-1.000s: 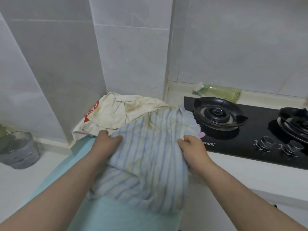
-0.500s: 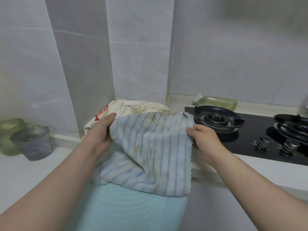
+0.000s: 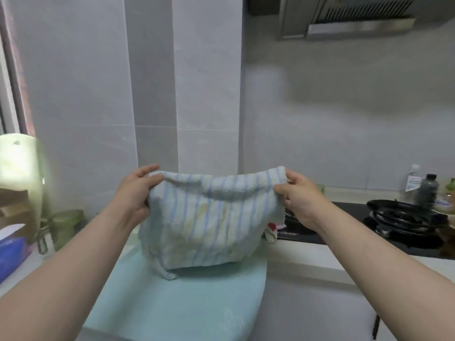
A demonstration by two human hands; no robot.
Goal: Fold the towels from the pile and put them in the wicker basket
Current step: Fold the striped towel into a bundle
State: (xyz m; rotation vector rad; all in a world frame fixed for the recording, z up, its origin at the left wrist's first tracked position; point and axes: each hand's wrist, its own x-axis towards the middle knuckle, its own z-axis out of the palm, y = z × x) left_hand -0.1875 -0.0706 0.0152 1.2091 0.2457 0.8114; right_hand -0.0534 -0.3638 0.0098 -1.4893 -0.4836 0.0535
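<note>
A person holds a towel [image 3: 211,222] up by its top edge in front of a tiled wall [image 3: 81,94] in a kitchen. The left hand [image 3: 136,193] pinches the top left corner, thumb on the near side and fingers curled behind the cloth; the right hand [image 3: 299,198] pinches the top right corner between thumb and fingers. The towel, white with pale blue stripes and yellowish stains, hangs at the centre of the view with its top edge sagging a little between the two hands. Its lower end bunches at 6 o'clock, where one corner reaches down to a teal mat [image 3: 184,303]; whether it rests there cannot be told. Just beside the towel's right edge, at 4 o'clock, a scrap of red-and-white cloth [image 3: 272,231] peeks out from behind it. A black hob [image 3: 349,212] lies at 3 o'clock of the towel, set in a pale counter [image 3: 307,262], with a burner [image 3: 398,215] on it. Beyond the burner stand a clear bottle [image 3: 413,179] and a dark bottle [image 3: 429,190], close together. A hood [image 3: 349,18] hangs at 1 o'clock. At 9 o'clock, near the wall, sits a green jar [image 3: 66,225], and a blue packet [image 3: 11,254] lies at the left edge of the view.
</note>
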